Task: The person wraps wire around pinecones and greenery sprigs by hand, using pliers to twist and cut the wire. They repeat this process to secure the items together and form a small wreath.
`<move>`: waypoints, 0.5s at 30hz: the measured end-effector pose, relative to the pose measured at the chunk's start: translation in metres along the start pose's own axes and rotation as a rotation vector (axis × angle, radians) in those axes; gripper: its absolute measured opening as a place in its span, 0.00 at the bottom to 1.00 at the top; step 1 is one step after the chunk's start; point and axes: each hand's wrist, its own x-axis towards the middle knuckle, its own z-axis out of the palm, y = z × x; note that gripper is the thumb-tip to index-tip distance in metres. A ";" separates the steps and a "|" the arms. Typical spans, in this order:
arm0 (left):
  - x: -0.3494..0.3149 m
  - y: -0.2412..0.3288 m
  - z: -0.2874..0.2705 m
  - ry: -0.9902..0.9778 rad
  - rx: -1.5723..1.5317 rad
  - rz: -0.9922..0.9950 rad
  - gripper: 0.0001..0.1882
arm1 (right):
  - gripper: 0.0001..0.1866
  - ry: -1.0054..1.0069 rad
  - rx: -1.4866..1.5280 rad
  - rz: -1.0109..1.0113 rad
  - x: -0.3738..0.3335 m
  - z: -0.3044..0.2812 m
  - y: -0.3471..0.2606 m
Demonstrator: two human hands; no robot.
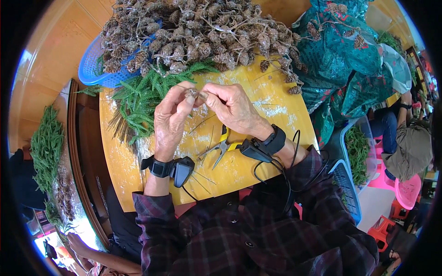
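Observation:
A small brown pine cone (191, 93) is pinched between the thumb and fingers of my left hand (169, 115), above the middle of the yellow table (258, 177). My right hand (235, 109) is closed, thumb against fingers, right beside the cone. What its fingertips grip is too small to make out. Below the hands, pliers (223, 146) with yellow and black handles lie on the tabletop, their jaws apart. Thin dark wires or stems are scattered around them. Green artificial sprigs (138, 99) lie just beyond my left hand.
A large heap of pine cones (198, 39) covers the far side, partly over a blue basket (87, 66). A teal plastic bag (345, 64) stands at far right, above a bin of green sprigs (357, 149). More sprigs (47, 147) lie left, near another person's arm (99, 255).

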 end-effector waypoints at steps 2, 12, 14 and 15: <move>0.002 -0.005 0.003 0.087 -0.059 0.031 0.12 | 0.07 0.014 -0.051 -0.020 -0.002 0.002 -0.003; 0.002 -0.010 0.006 0.133 0.009 0.063 0.11 | 0.09 -0.043 0.020 0.037 -0.005 0.007 0.000; 0.001 -0.011 0.005 0.128 0.029 0.049 0.11 | 0.10 -0.066 0.036 0.039 -0.005 0.006 0.003; 0.001 -0.012 0.005 0.127 0.040 0.041 0.11 | 0.10 -0.092 0.054 0.041 -0.005 0.005 0.003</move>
